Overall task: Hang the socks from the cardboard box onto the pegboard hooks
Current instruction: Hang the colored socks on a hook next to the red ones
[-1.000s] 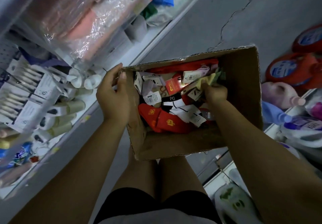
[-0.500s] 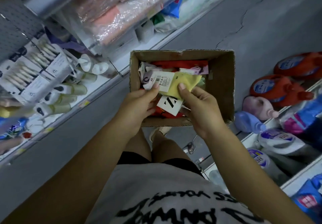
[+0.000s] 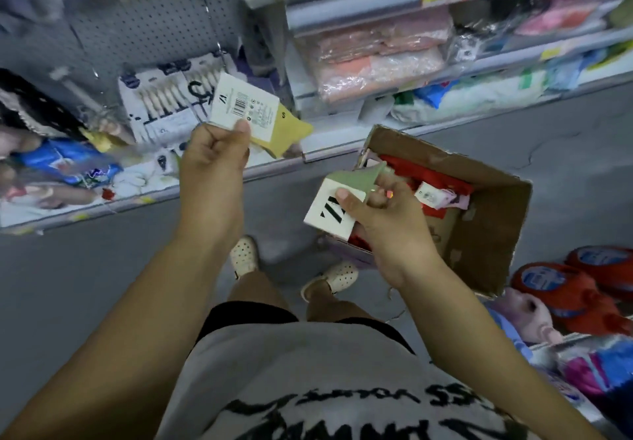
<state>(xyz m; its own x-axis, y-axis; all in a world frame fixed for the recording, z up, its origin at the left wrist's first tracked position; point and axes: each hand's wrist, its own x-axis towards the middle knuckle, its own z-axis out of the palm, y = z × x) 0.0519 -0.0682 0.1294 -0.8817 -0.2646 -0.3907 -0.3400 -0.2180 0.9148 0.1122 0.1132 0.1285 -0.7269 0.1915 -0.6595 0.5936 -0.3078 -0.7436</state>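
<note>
Yellow sock [image 3: 284, 133], green sock [image 3: 356, 177], red socks [image 3: 431, 174], brown cardboard box [image 3: 493, 234].

Head view, sole camera. Mount: worn on the person's head, above a grey printed shirt [image 3: 308, 371]. Facing: forward and steeply down to the grey concrete floor [image 3: 85, 268]; wide-angle, scene tilted. Range: close; left hand [image 3: 214, 162] pinching a yellow carded sock [image 3: 284, 131] and right hand [image 3: 383, 220] pinching a pale green carded sock [image 3: 359, 177] mid-frame. Farther: open brown cardboard box [image 3: 489, 234] right, grey perforated pegboard [image 3: 144, 21] upper left, stocked store shelves [image 3: 359, 4] along top.
</note>
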